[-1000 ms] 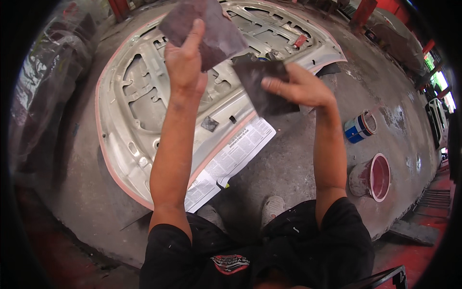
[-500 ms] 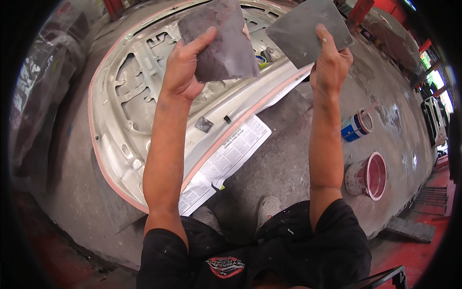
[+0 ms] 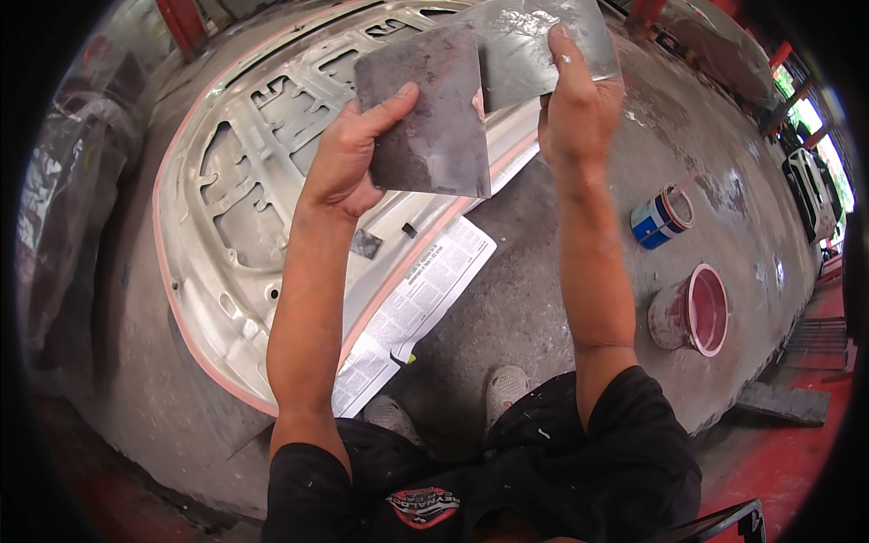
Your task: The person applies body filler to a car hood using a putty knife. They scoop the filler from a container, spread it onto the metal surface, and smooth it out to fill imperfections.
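My left hand [image 3: 348,158] grips a flat, dark grey square plate [image 3: 425,136], thumb on top and fingers beneath. The plate is smudged, and a pale pink lump of paste [image 3: 479,104] clings to its right edge. In my right hand [image 3: 579,122] is a second grey sheet [image 3: 534,54], thin and shiny, pinched under the thumb. Its left part meets or overlaps the upper right of the dark plate; whether they touch I cannot tell. Both are held over a bare silver car hood [image 3: 262,208], inner side up, with pink tape along its rim.
Newspaper [image 3: 425,294] sticks out under the hood's near edge, where a small dark square [image 3: 367,242] lies. To the right on the concrete floor stand a blue-and-white can [image 3: 659,222] with a stick in it and a pink-rimmed bucket [image 3: 670,317]. Plastic-covered objects [image 3: 77,199] stand left.
My right hand has moved left and turned its sheet, bringing it against or over the plate's edge. The left hand's plate has come lower and nearer to me.
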Demonstrator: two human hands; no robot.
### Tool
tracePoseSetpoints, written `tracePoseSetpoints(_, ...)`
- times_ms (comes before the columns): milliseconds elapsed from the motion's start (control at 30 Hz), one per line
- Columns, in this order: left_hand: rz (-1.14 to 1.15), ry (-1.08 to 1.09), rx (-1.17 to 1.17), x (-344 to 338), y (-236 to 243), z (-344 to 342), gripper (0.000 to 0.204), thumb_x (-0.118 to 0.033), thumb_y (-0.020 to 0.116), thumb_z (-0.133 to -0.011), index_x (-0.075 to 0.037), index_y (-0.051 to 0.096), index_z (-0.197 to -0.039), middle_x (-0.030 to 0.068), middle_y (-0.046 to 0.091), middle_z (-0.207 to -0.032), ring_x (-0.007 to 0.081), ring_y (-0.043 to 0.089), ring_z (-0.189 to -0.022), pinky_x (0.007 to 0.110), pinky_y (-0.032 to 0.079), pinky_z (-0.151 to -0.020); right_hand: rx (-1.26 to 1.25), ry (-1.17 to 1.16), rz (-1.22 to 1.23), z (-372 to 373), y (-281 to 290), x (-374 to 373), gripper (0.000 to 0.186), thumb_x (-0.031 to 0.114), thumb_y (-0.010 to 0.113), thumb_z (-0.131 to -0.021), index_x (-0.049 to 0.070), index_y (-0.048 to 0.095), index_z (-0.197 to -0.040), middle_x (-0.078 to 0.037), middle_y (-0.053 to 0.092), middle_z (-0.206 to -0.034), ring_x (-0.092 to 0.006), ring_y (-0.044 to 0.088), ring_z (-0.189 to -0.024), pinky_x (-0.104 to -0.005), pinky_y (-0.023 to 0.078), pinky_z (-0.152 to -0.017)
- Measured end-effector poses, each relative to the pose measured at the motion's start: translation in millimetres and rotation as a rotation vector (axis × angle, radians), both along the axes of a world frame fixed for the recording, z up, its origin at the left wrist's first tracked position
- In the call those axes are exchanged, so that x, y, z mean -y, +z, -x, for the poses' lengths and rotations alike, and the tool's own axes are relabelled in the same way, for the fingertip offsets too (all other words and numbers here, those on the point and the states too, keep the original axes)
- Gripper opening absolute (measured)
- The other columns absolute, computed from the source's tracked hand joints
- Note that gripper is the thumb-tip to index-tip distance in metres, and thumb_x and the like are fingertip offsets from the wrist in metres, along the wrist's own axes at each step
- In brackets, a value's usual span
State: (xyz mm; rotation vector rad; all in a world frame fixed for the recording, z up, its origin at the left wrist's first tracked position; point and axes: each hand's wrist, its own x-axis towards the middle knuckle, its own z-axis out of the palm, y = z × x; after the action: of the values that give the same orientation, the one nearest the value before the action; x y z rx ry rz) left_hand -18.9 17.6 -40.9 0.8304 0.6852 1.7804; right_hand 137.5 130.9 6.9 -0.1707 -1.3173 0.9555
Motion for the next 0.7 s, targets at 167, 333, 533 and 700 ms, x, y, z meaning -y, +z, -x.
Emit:
tracePoseSetpoints(167,-0.007,-0.009,-0.002,1,2,3,0.044,-0.015,0.069,-0.089,0.003,0.049,-0.125,0.0126,0.064,-0.113,0.0212,0.065,-0.099,0.036,0.055,-0.088,0.007,-0.01,0.004,0,-9,-10,0.025,0.005,0.054,-0.091,-0.004,0.062,-0.113,-0.006,0.064,-0.103,-0.0142,0.059,-0.096,-0.0278,0.045,-0.087)
tracePoseSetpoints(333,-0.004,0.02,-0.012,2,1,8,0.042,-0.014,0.068,-0.09,0.003,0.05,-0.124,0.0128,0.064,-0.113,0.0209,0.066,-0.099,0.036,0.055,-0.088,-0.023,-0.045,0.021,-2,-5,-7,0.024,0.01,0.053,-0.095,-0.004,0.062,-0.112,-0.006,0.064,-0.101,-0.013,0.058,-0.096,-0.0265,0.045,-0.086)
tracePoseSetpoints(533,-0.007,0.061,-0.04,6,5,5,0.041,-0.014,0.067,-0.09,0.003,0.051,-0.123,0.0122,0.065,-0.112,0.0213,0.066,-0.098,0.036,0.055,-0.087,-0.108,0.107,0.198,-9,-9,-17,0.042,0.029,0.055,-0.098,0.0,0.053,-0.128,-0.01,0.063,-0.116,-0.0183,0.058,-0.106,-0.0329,0.043,-0.095)
tracePoseSetpoints(700,0.022,0.182,-0.045,11,8,21,0.038,-0.016,0.062,-0.093,0.001,0.053,-0.126,0.0126,0.064,-0.117,0.024,0.064,-0.105,0.039,0.052,-0.093,-0.204,0.514,0.513,-14,-16,-24,0.034,0.01,0.063,-0.088,0.0,0.054,-0.119,-0.011,0.064,-0.109,-0.0247,0.063,-0.105,-0.0425,0.053,-0.084)
